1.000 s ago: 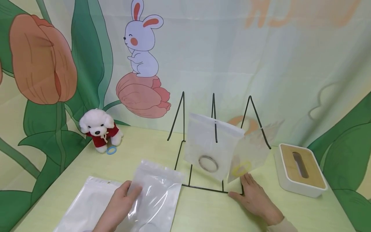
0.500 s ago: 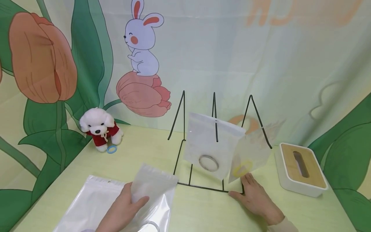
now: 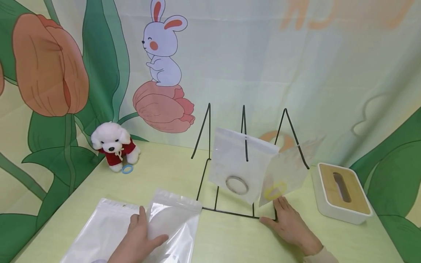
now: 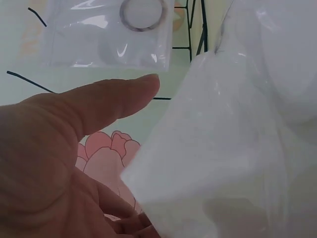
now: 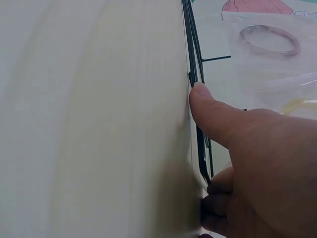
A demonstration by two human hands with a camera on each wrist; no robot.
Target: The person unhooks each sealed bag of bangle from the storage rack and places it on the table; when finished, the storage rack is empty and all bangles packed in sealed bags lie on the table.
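Note:
My left hand [image 3: 138, 233] lies over a clear zip-lock bag [image 3: 177, 215], its thumb spread across the front. In the left wrist view, the bag's loose corner [image 4: 148, 178] is near the thumb and fingers. A second pale bag [image 3: 102, 226] lies flat under that arm. Down at the front right corner of a black wire rack [image 3: 230, 212], my right hand [image 3: 292, 226] holds the base, thumb along the front rod. From the rack hang two zip-lock bags: one with a greyish bangle [image 3: 236, 185], the other with a yellow ring [image 3: 275, 190].
A white tissue box with a wooden lid [image 3: 343, 190] stands right of the rack. At the back left sit a plush dog in red [image 3: 113, 146] and a blue ring [image 3: 127, 169]. A printed curtain [image 3: 263, 65] hangs behind the table.
My left hand has loosened on the clear bag, its fingers and thumb spreading apart, and the bag has shifted slightly left. My right hand stays at the rack's corner.

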